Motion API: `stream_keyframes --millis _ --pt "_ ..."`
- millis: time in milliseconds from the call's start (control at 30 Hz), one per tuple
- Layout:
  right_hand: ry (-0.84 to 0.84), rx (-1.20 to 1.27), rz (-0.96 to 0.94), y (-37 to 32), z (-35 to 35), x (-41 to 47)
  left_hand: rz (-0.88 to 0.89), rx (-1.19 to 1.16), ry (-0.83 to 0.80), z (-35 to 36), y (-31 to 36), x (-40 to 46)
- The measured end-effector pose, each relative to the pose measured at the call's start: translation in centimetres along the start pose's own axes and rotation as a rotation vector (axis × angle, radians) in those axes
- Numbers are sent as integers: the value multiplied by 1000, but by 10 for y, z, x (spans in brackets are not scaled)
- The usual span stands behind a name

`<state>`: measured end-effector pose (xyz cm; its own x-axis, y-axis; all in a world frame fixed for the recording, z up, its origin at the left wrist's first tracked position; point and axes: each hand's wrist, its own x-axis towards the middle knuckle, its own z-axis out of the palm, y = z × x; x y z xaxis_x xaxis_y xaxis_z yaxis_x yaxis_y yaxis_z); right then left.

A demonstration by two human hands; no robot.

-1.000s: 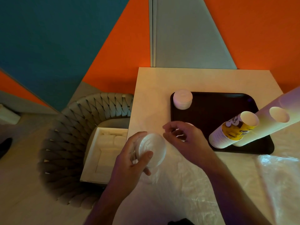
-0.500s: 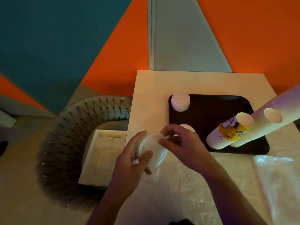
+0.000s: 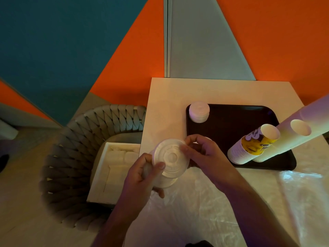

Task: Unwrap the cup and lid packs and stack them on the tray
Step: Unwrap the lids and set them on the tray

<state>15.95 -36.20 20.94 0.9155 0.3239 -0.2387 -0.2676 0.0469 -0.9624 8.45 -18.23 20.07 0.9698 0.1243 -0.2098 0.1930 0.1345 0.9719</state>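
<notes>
Two cup stacks (image 3: pixel 249 148) are already leaning on the dark tray (image 3: pixel 231 125), which is sitting on the tabletop (image 3: pixel 178 93), so cups look done. One short lid stack (image 3: pixel 198 112) is standing at the tray's far-left corner. Loose plastic wrap (image 3: pixel 204 211) is lying across the near tabletop. Left hand (image 3: pixel 142 175) is gripping a stack of lids (image 3: pixel 170 159) just off the tray's near-left corner, thumb curled over the top lid. Right hand (image 3: pixel 201 154) is pinching the rim of the top lid. Can't tell whether wrap is on these lids. Remaining, by my read: getting them onto the tray.
</notes>
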Motion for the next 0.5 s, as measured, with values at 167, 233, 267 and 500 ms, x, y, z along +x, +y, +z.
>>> stream_keyframes --millis 167,233,267,500 --pt "191 -399 -167 3 2 -4 5 65 37 1 4 1" --pt "153 -527 -268 3 3 -10 -2 93 39 1 5 0" --pt "118 -575 -314 3 4 -13 -5 100 42 2 6 -1" --pt "40 -702 -392 16 11 -18 23 166 23 4 9 -2"
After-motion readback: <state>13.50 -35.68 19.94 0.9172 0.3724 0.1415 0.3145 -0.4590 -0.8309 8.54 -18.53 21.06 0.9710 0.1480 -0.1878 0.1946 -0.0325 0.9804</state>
